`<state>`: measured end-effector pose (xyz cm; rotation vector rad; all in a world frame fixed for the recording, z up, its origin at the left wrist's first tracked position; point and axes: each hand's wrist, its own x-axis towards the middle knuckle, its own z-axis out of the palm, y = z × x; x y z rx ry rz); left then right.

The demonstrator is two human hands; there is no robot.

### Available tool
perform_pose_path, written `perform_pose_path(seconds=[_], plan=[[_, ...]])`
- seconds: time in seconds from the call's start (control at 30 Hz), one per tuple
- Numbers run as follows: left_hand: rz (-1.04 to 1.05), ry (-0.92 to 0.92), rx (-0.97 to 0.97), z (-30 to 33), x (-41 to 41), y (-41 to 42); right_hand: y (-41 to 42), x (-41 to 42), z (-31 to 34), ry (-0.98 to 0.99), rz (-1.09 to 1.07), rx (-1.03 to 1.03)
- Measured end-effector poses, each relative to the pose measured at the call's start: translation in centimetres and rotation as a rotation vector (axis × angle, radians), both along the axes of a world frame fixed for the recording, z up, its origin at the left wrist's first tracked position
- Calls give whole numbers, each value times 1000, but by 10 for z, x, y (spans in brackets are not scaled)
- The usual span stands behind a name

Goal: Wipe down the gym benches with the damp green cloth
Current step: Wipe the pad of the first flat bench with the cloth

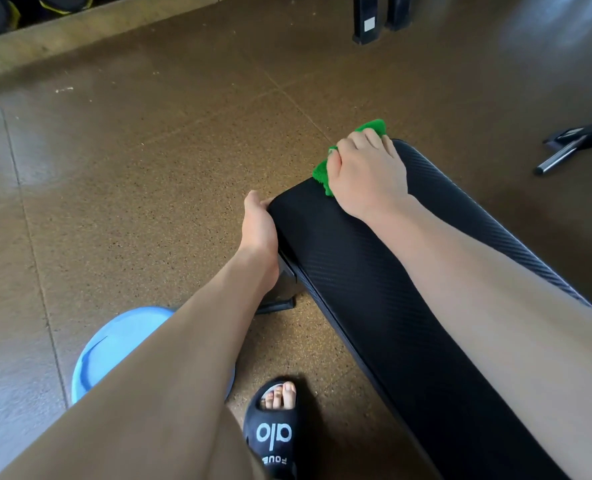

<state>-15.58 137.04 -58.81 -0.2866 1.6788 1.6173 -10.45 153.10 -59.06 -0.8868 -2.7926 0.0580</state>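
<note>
Sitting on the floor at lower left is a blue basin (114, 344). The left hand (258, 223) grips the near corner of the black bench (357, 289), thumb on top. The right hand (367, 168) presses the green cloth (322, 173) onto the bench's left edge, fingers curled over it.

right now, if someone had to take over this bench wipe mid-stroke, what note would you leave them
Right hand: presses the green cloth on the far end of the bench pad, near its left edge.
Left hand: grips the pad's left side edge, steadying it.
A blue basin sits on the floor to the left, by the left arm.
Done: cannot tell which parts are already wiped; no wet streaks show.
Left: probably work the cloth down the rest of the pad, then the other benches.
</note>
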Motion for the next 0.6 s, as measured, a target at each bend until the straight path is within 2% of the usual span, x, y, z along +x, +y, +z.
perform_pose_path(seconds=[0.17,0.27,0.4,0.5,0.6], plan=[[-78,-38,91,6,-2,-8,-31,-13,7,-22,-49,-54],[-130,-46,150,5,-6,-15,-82,-20,10,-42,160,-48],[-28,-138,222,2,-21,-33,-113,-1,5,5,395,-9],[37,-119,215,2,-29,-38,-123,24,10,-121,524,88],[-22,-39,126,7,-20,-37,-142,60,20,-303,594,178]])
